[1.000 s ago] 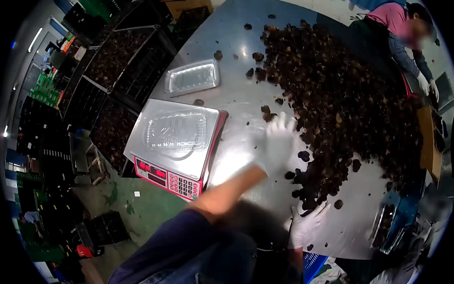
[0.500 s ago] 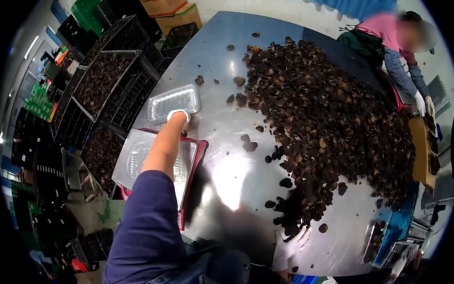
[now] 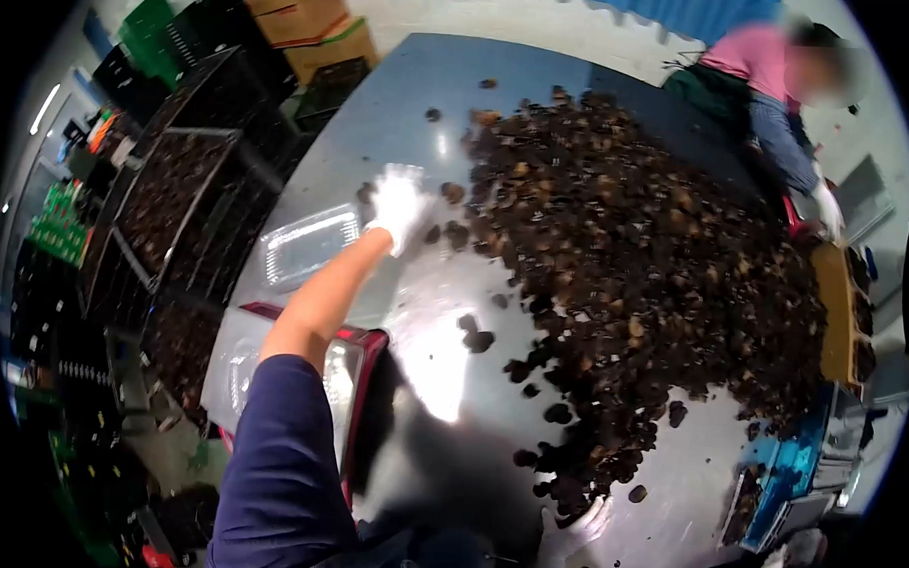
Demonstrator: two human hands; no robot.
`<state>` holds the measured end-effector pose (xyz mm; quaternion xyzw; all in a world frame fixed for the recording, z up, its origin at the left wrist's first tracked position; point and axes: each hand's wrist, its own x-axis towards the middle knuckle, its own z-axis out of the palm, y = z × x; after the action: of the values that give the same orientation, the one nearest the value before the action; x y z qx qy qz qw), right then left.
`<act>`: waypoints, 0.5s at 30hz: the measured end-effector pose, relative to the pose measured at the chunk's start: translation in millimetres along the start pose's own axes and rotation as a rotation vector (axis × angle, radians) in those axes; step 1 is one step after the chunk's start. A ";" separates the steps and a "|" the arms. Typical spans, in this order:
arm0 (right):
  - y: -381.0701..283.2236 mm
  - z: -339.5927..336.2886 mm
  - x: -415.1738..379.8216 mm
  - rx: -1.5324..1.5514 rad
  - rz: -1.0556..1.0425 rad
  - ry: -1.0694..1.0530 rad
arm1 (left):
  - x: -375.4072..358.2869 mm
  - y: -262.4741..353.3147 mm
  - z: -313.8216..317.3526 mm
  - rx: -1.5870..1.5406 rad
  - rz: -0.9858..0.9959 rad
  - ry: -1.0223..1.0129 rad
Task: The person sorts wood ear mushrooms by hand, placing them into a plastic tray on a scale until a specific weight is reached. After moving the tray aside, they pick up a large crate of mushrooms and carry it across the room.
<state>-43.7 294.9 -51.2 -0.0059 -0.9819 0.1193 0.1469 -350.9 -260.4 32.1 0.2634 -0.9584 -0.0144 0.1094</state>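
A wide heap of dark brown, mushroom-like pieces (image 3: 636, 250) covers much of the metal table (image 3: 422, 353). My left hand (image 3: 399, 204), in a white glove, is over the table left of the heap, fingers spread and slightly blurred, with nothing visible in it. Beside it lies a clear plastic tray (image 3: 311, 247). Under my left forearm, another clear tray sits on a red-edged scale-like device (image 3: 370, 366). My right hand (image 3: 574, 537), also gloved, touches the heap's near tip with its fingers apart.
Black crates of dark pieces (image 3: 177, 189) are stacked at the left, with cardboard boxes (image 3: 303, 23) behind. Across the table at the right, a person in pink (image 3: 753, 54) leans over a red-edged object. A blue tray (image 3: 794, 466) lies at the right edge.
My left hand has moved from beside the clear tray up and right toward the heap, and its fingers now show spread. The camera view has shifted slightly.
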 end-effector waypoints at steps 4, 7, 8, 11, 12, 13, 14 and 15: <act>-5.9 -9.4 5.1 -0.036 0.061 -0.156 | 57.8 -38.8 39.4 -0.355 -0.737 -0.119; -11.2 -16.0 5.0 0.036 0.114 -0.245 | 61.1 -13.1 66.9 -0.401 -0.433 0.014; -10.8 -16.4 4.6 0.023 0.128 -0.246 | 56.7 8.2 78.3 -0.853 -0.270 0.148; -12.7 -17.3 9.2 0.050 0.078 -0.226 | 31.2 113.8 69.8 -1.033 0.174 0.109; -14.8 -17.4 10.9 0.046 0.088 -0.224 | 22.8 137.0 92.5 -0.912 0.259 0.211; -18.0 -17.0 10.3 0.015 0.075 -0.175 | 8.0 155.0 99.4 -0.885 0.379 0.299; -20.3 -16.8 10.3 -0.015 0.059 -0.125 | -8.6 167.5 86.1 -0.870 0.483 0.285; -20.3 -18.0 10.2 -0.008 0.107 -0.187 | -24.2 179.1 83.3 -0.889 0.428 0.262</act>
<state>-47.7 279.9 -26.8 -0.0480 -0.9901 0.1230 0.0479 -438.5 -96.4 -38.8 -0.0111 -0.8702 -0.3649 0.3307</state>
